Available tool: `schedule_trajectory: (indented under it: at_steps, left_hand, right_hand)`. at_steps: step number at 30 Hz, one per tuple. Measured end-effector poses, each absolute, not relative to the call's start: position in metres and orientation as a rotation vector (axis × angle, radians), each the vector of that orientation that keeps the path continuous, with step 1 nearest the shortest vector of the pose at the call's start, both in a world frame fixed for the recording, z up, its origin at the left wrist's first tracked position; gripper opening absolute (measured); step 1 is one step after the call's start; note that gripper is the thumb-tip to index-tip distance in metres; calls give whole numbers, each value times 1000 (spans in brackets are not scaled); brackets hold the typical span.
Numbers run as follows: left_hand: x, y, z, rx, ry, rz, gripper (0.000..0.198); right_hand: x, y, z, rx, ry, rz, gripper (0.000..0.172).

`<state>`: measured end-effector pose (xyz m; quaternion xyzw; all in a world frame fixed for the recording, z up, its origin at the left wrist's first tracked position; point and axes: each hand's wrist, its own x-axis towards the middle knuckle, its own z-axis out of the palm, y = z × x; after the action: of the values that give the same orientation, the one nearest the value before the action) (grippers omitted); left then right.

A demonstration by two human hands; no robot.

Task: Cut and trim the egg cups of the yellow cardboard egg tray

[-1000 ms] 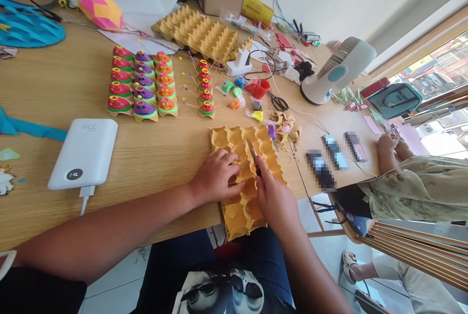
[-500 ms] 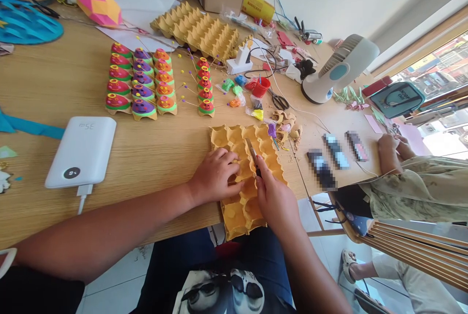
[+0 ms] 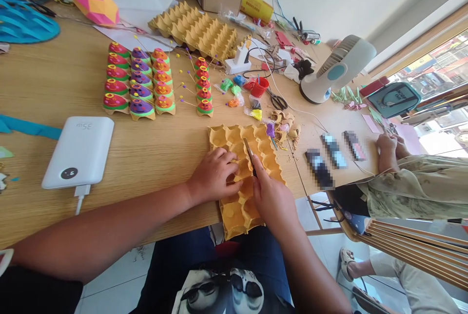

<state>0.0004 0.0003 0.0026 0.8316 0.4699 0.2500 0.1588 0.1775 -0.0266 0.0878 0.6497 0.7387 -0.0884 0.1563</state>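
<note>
A yellow pulp egg tray [image 3: 234,219] lies at the table's front edge, its near end jutting out above my lap. My left hand [image 3: 214,175] presses on the tray's left part, fingers curled into its cups and holding it in place. My right hand [image 3: 274,197] is wrapped around the dark handle of a knife [image 3: 249,150]. The knife's narrow blade points away from me and lies along a row of cups near the tray's middle. Where the blade meets the pulp is too small to make out.
Painted egg-cup caterpillars [image 3: 141,82] stand in rows behind the tray. A white power bank [image 3: 82,148] lies left. Scissors [image 3: 278,100], a red cup [image 3: 259,87], coloured clay packets [image 3: 236,90] and a fan [image 3: 336,70] are behind to the right. Another person's hands [image 3: 391,146] are far right.
The knife has shifted slightly toward the left with my right hand. My left hand stays on the egg tray. The whole view has moved a little.
</note>
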Motion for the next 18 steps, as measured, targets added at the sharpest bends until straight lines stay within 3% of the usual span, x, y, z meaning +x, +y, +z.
schedule_trajectory:
  at_steps: [18]
  left_hand:
    - [0, 0, 3, 2337, 1324, 701, 24]
  right_hand:
    - [176, -13, 93, 1847, 2142, -247, 61]
